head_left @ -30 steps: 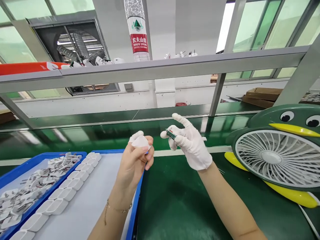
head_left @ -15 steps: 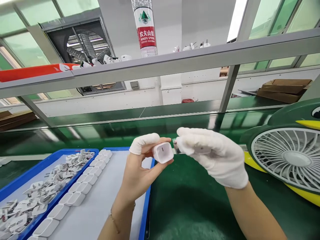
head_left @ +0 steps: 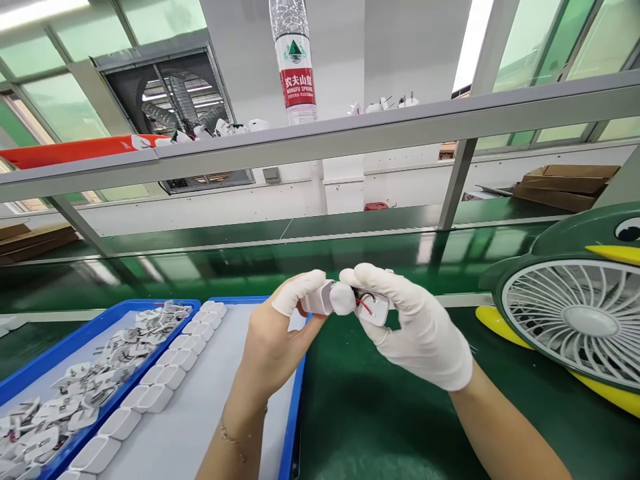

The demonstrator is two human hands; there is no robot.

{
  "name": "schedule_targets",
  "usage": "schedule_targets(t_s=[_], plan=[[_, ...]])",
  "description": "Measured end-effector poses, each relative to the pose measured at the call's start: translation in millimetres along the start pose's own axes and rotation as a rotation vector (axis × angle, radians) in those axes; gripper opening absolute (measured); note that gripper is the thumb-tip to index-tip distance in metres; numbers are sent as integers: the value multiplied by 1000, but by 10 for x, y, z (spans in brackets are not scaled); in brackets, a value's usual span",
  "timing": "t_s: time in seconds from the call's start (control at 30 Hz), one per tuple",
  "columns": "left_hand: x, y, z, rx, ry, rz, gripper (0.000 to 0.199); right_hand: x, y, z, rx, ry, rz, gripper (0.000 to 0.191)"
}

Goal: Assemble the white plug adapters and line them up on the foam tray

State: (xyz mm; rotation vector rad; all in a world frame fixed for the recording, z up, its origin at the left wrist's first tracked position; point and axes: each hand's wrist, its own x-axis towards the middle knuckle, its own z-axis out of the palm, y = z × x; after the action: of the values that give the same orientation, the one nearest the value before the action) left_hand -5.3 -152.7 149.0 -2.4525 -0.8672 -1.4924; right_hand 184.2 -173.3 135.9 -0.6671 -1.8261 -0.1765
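My left hand (head_left: 273, 340), bare apart from white cloth on a finger, is closed around a white plastic charger housing (head_left: 319, 300) held above the bench. Close to its right, my right hand (head_left: 417, 327) in a white glove grips a white plug cover (head_left: 375, 309) with a red wire and dark wires on its inner side. A gloved fingertip reaches over to the housing's end and seems to touch it. Whether the wires run into the housing is hidden by that fingertip. Below my left arm, a row of similar white housings (head_left: 155, 398) lines a blue-rimmed tray (head_left: 293, 427).
At far left a blue tray (head_left: 113, 307) holds many loose plug parts (head_left: 90, 390). A green fan (head_left: 590, 320) with yellow feet stands at right on the green bench (head_left: 380, 427). Overhead runs a grey shelf (head_left: 380, 128) bearing a water bottle (head_left: 299, 80).
The housing has turned so its open end faces right toward my right hand. My right hand has rotated, showing the plug cover and red wire, and its fingertip has come to the housing.
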Motion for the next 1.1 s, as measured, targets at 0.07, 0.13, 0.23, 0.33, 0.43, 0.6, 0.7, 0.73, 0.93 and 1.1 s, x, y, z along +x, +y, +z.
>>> schedule_targets(t_s=[0.07,0.13,0.23,0.33,0.43,0.6,0.7,0.73,0.93,1.1], plan=[[-6,-7,-4,40,-6,24,53,-1,1,15,-59,-11,-25,68],[-9,-12,-9,72,-16,33,53,14,-9,30,-99,13,-68,70],[-6,-13,-15,119,-30,49,50,35,-8,42,-106,69,-133,68],[-4,-20,-17,140,-38,61,48,26,31,40,-89,52,-138,63],[-5,-33,-13,130,-44,48,45,6,80,33,-36,15,-117,62],[6,-9,-12,128,-59,33,43,39,82,39,6,9,-141,63],[18,23,-22,110,-65,27,41,62,60,39,61,-14,-157,62],[19,31,-26,108,-63,26,41,58,61,37,56,-14,-153,61],[15,47,-40,118,-62,26,41,0,105,18,10,-20,-124,63],[28,59,-53,112,-94,-14,41,62,59,24,108,-55,-139,58]])
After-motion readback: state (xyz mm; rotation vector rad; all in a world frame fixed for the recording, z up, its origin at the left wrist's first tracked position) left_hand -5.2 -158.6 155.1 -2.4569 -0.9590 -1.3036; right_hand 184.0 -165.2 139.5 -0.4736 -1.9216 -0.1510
